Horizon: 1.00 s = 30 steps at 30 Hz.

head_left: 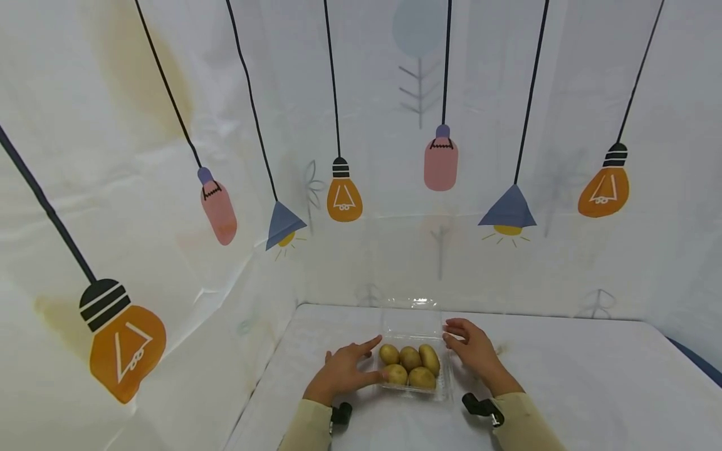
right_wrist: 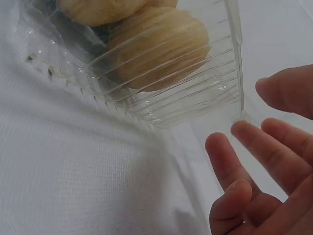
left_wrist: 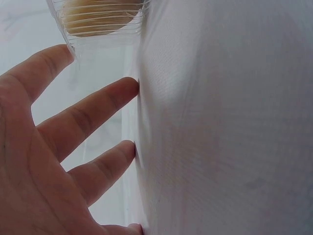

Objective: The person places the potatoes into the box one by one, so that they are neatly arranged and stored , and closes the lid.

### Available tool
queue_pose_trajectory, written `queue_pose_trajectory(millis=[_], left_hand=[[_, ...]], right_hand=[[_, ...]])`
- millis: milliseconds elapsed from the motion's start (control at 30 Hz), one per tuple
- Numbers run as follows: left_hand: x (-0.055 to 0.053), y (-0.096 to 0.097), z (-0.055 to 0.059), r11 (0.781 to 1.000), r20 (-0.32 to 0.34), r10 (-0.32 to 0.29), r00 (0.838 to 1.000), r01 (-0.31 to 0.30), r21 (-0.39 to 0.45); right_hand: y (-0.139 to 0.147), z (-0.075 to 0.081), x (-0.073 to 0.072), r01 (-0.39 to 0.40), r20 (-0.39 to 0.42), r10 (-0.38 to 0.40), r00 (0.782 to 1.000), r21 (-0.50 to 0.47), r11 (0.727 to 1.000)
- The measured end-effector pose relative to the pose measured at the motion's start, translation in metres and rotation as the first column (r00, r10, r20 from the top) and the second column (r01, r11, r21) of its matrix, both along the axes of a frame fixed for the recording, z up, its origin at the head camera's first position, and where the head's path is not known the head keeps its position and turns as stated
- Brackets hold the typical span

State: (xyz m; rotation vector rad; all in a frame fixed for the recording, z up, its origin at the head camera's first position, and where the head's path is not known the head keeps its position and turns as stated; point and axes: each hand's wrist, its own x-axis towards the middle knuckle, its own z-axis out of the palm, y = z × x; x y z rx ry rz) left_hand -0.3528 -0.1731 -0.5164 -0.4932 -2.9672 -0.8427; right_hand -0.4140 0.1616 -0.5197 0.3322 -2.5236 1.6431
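Note:
A clear plastic clamshell box (head_left: pixel 443 382) stands on the white table in the head view, its see-through lid (head_left: pixel 412 321) tipped back open on the far side. Several yellowish potatoes (head_left: pixel 422 378) fill it. At the box's left side is my left hand (head_left: pixel 344 374), fingers spread; the left wrist view shows one fingertip at the ribbed box edge and others resting on the tabletop. My right hand (head_left: pixel 475 352) is by the far right corner. In the right wrist view its loosely bent fingers (right_wrist: pixel 264 152) and thumb are close to the box's rim, with nothing gripped.
The white-covered table (head_left: pixel 564 376) spreads around the box, widest to the right. A white curtain (head_left: pixel 383 263) printed with hanging lamps rises behind the table and along its left side. Black wrist mounts (head_left: pixel 479 406) sit at the cuffs.

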Motion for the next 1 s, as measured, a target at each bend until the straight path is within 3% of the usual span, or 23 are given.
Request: queue_pose_trajectory(millis=[300,633,1000], left_hand=[[-0.0006,-0.0006,-0.0009,1.000,-0.016,-0.004,1.000,0.004,0.005],[-0.0007,-0.0011,-0.0008,1.000,-0.017,-0.004,1.000,0.004,0.012],[0.0002,-0.0009,0.0006,1.000,0.008,-0.012,1.000,0.012,0.013]], right_hand=[[0.0021,0.0048,0.0023,0.025,0.014,-0.026,1.000,0.055,0.998],[0.0060,0.0054,0.0010,0.044,-0.027,-0.042,0.999,0.070,0.997],[0.0063,0.0079,0.0047,-0.013,-0.052,0.015,0.999,0.037,0.999]])
